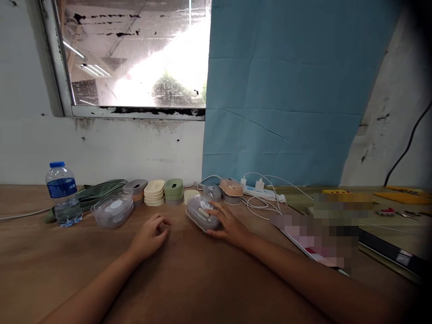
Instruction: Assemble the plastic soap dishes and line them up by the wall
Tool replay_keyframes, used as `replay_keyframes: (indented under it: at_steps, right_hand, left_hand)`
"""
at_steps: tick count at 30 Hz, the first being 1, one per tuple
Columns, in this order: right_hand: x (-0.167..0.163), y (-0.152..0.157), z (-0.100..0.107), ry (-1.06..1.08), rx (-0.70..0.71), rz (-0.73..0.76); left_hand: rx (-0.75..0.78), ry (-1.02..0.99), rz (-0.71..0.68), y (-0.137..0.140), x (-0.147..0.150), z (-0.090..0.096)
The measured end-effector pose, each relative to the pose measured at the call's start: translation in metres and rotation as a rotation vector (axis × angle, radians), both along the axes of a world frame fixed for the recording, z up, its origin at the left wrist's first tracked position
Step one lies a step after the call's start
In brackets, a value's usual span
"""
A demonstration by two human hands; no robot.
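My right hand (229, 224) grips the right side of a grey oval container (199, 215) with a clear cover and a pale label on top. The container is tilted, its near edge close to the brown table (189, 279). To the left, my left hand (151, 236) rests on the table with loosely curled fingers and a gap to the thumb; nothing shows in it. Behind the right hand stand a small grey container (212, 193) and a pinkish container on a grey base (231, 191). A cream-coloured piece (191, 195) lies partly hidden behind the held container.
Along the wall stand a stack of cream trays (154, 193), a green container (173, 191), a grey container (135, 190), stacked clear lids (113, 211) and a water bottle (64, 195). A white power strip (259, 192) trails cables on the right, near a blurred flat object (310, 238).
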State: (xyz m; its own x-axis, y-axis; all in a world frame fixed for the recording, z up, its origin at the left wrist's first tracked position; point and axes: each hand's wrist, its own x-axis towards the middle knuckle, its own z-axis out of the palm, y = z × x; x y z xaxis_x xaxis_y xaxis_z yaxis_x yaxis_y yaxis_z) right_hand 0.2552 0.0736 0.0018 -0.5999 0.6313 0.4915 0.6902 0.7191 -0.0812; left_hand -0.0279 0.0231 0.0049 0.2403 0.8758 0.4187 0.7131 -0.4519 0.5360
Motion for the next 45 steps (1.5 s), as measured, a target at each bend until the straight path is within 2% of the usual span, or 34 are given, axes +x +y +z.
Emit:
replay_keyframes:
  at_steps: [2, 5, 8, 16, 19, 22, 25, 27, 31, 34, 38, 42, 45]
  right_hand:
    - [-0.010, 0.029, 0.008, -0.039, 0.100, -0.163]
    - [-0.021, 0.071, 0.017, -0.019, 0.118, -0.311]
    - [-0.028, 0.098, 0.018, -0.011, 0.101, -0.460]
    - [-0.034, 0.119, 0.031, -0.060, 0.082, -0.683]
    - [-0.037, 0.117, 0.037, -0.112, 0.090, -0.665]
    - [-0.048, 0.108, 0.033, -0.230, 0.092, -0.491]
    - [-0.067, 0.097, 0.019, -0.358, 0.055, -0.311]
    - [-0.078, 0.092, 0.009, -0.406, 0.032, -0.276]
    - [-0.086, 0.079, 0.000, -0.447, -0.019, -0.301]
    - [-0.075, 0.053, 0.002, -0.457, -0.040, -0.276]
    - [-0.047, -0.009, 0.010, -0.467, -0.057, -0.171]
    - [-0.017, -0.065, 0.016, -0.475, -0.102, -0.087]
    - [-0.002, -0.084, 0.014, -0.446, -0.159, -0.089]
  left_hand:
    - [-0.003, 0.006, 0.010, 0.000, 0.000, 0.001]
    - [-0.002, 0.004, 0.015, 0.000, 0.000, 0.001]
    - [-0.006, -0.009, 0.006, 0.001, -0.001, 0.000]
    - [-0.018, -0.003, 0.001, 0.002, -0.001, -0.004]
    - [-0.022, -0.006, 0.000, 0.002, -0.001, -0.004]
    - [-0.018, -0.017, 0.005, 0.002, -0.001, -0.003]
    - [-0.014, -0.020, 0.013, 0.003, -0.001, -0.003]
    - [-0.013, -0.011, 0.022, 0.002, -0.001, -0.003]
    - [-0.008, -0.003, 0.030, 0.003, -0.002, -0.003]
    - [-0.002, -0.009, 0.044, 0.004, -0.001, -0.007]
    - [0.045, 0.005, 0.073, 0.005, 0.002, -0.016]
    - [0.197, 0.065, 0.127, 0.015, 0.008, -0.019]
    - [0.323, 0.218, 0.166, 0.038, 0.014, -0.008]
